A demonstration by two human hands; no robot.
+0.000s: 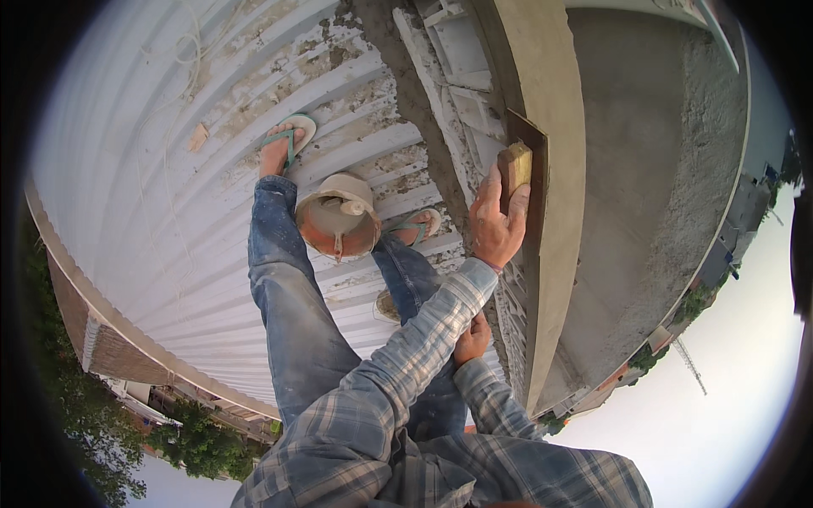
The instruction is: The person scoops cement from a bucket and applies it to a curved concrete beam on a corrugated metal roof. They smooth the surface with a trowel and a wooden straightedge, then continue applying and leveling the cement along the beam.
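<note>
My left hand (498,222) reaches forward, its fingers and thumb closed round the pale wooden handle (518,168) of a plastering float. The float's thin brown board (535,140) lies along the side of a smooth grey mortar ledge (555,212), which runs away from me on the right. Lower down, my right hand (472,340) is curled closed beside my knee, near the wall's inner side. Whether it holds anything is hidden. Between my lower legs a mortar-stained bucket (312,222) contains grey mix and a tool with a handle, partly sunk in.
Ridged white roof sheeting (220,254) spreads to the left, spattered with mortar. A small container (386,306) stands beside my leg. Thin cord (196,51) and a broken piece (198,138) lie farther off. Past the ledge is a grey plastered surface (648,178).
</note>
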